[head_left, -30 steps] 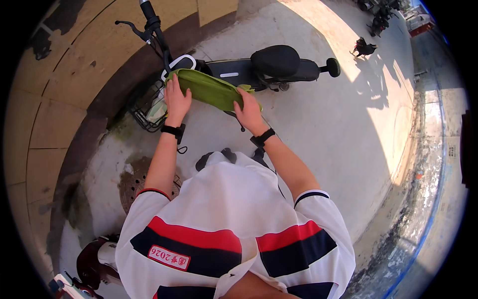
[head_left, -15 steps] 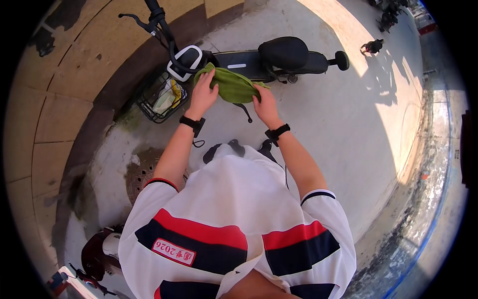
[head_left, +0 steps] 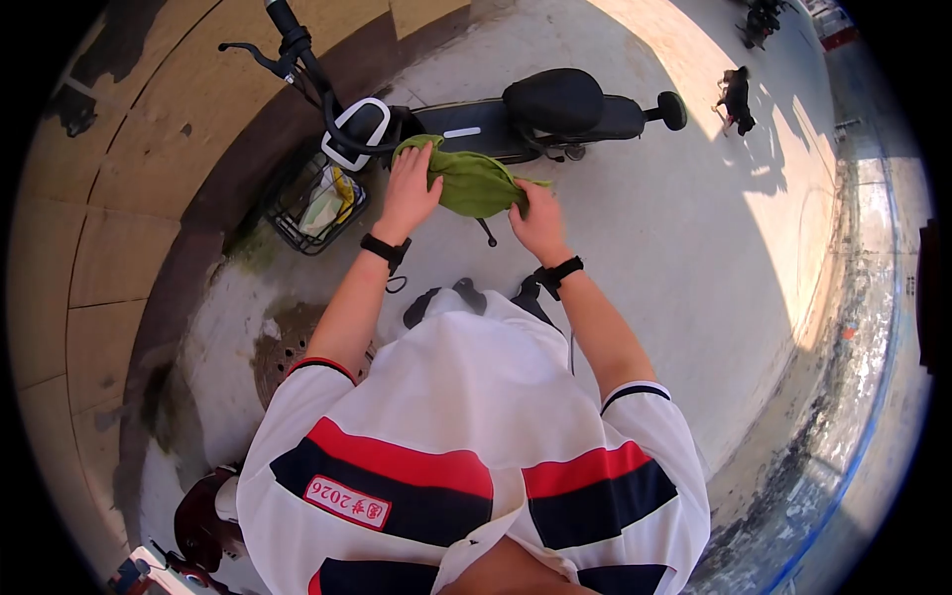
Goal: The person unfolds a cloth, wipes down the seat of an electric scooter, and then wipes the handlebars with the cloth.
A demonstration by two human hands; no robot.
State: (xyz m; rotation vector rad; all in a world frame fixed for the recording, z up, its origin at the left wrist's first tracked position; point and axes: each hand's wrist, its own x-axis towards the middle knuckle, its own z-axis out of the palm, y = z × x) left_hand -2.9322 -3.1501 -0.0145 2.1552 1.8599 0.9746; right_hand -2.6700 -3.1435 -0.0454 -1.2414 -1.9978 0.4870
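A green cloth is stretched between my two hands beside the scooter's footboard. My left hand grips its left end, with the thumb toward the middle. At the other end, my right hand is closed on the cloth, and a corner sticks out past the fingers. Just beyond lies the electric scooter, with a black seat, a handlebar and a white-rimmed front panel. The cloth hides part of the scooter's near side.
A black wire basket at the scooter's front holds yellow and pale items. A wall curves along the left. Near my left arm is a manhole cover. A dark red vehicle stands lower left. A dark figure is at upper right.
The scooter and basket sit slightly further left and up in view. The cloth and my right hand have shifted a little right and down. The distant dark figure has changed its shape and place.
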